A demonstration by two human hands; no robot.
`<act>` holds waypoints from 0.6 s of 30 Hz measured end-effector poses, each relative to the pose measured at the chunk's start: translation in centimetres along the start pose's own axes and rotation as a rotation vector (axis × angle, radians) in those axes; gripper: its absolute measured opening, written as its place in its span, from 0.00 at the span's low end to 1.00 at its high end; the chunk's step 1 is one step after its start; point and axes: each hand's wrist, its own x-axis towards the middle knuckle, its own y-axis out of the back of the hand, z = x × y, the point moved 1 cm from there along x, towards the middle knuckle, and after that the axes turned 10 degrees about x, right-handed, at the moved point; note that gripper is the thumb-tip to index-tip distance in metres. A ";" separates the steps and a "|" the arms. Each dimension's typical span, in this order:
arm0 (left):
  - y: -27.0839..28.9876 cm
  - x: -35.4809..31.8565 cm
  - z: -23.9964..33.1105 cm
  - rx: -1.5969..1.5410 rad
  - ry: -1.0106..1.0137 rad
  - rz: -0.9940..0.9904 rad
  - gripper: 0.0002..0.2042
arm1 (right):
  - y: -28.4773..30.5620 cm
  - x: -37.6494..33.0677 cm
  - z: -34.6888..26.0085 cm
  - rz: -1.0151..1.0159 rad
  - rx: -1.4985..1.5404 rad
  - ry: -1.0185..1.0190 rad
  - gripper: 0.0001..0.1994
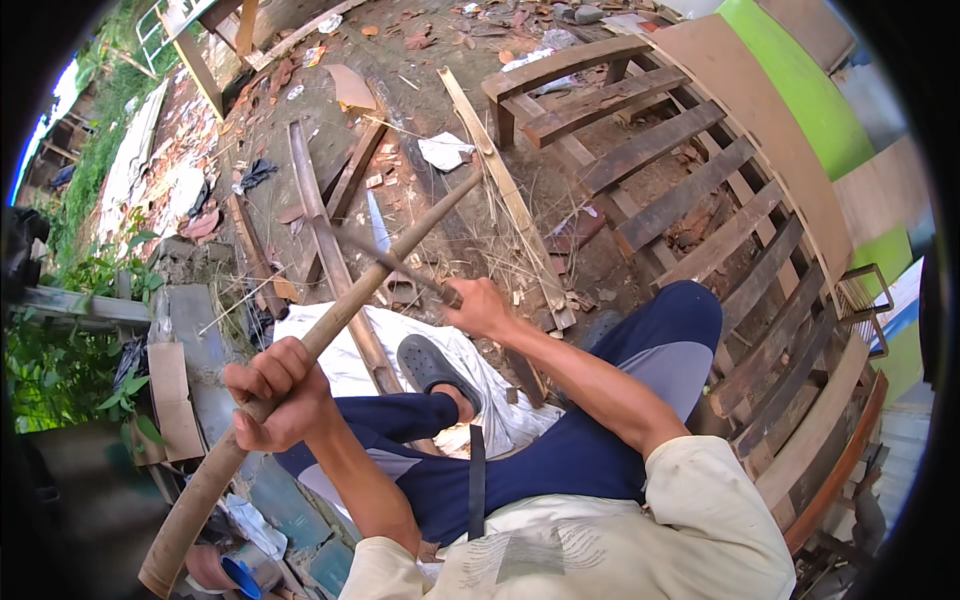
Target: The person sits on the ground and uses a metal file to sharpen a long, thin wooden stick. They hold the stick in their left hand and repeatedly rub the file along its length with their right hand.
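My left hand (280, 395) is closed round a long tan wooden pole (345, 305). The pole slants from its thick end at the lower left up to a thin, pointed tip at the upper middle. In my right hand (482, 308) is the handle of a long knife (408, 268). Its dark, narrow blade points up and left and crosses the pole beyond my left hand. Whether the blade touches the wood I cannot tell. A white cloth (310, 325) lies on the ground under my left foot, which wears a grey clog (432, 368).
A slatted wooden bench-like frame (680, 215) stands at the right. Split lengths of wood (505, 200), chips and litter cover the ground ahead. At the left are a concrete block wall (190, 310) and green plants (60, 360). A blue container (240, 578) sits low left.
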 end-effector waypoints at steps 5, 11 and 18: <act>-1.6 0.7 -0.6 0.208 -0.117 0.346 0.34 | 0.5 0.1 -1.1 0.002 -0.008 -0.138 0.13; -1.4 0.9 -0.8 0.166 -0.037 0.368 0.29 | -0.1 -1.8 -3.3 0.056 -0.060 0.179 0.10; -0.1 0.3 -1.1 0.031 -0.004 0.209 0.22 | 2.9 -0.1 -1.8 -0.011 -0.112 -0.061 0.10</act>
